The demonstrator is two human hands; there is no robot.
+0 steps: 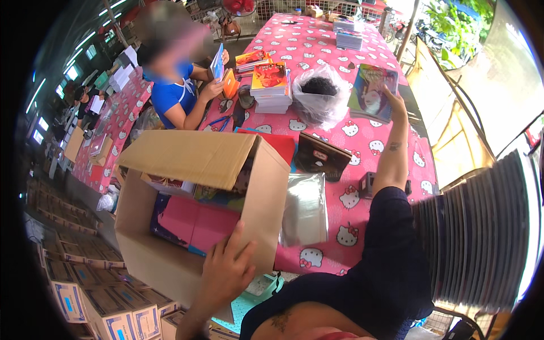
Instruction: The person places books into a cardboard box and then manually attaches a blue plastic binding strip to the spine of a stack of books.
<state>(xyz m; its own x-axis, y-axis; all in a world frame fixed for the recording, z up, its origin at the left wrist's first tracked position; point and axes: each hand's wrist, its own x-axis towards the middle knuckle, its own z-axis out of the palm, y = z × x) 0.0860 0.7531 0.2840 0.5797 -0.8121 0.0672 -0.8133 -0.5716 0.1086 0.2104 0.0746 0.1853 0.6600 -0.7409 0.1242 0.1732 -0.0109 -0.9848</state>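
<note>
An open cardboard box [266, 187] stands tilted at the near left of the table, with pink and dark blue books [195, 224] inside. My left hand [229, 269] rests on the box's near side, fingers spread, with nothing in them. At the table's right edge my right hand [394, 102] grips a small stack of colourful books [371, 90], thumb over the top cover, which shows a cartoon figure. The fingers under the stack are hidden. A clear plastic sleeve pile [304, 209] lies beside the box, and a dark brown box-like case [322, 157] stands behind it.
A co-worker in a blue top [173, 96] holds a book across the table. Stacked orange books [271, 85] and a white plastic bag with black contents [320, 93] stand mid-table. A tall dark stack [476, 232] rises at my right; several cartons [107, 300] fill the lower left.
</note>
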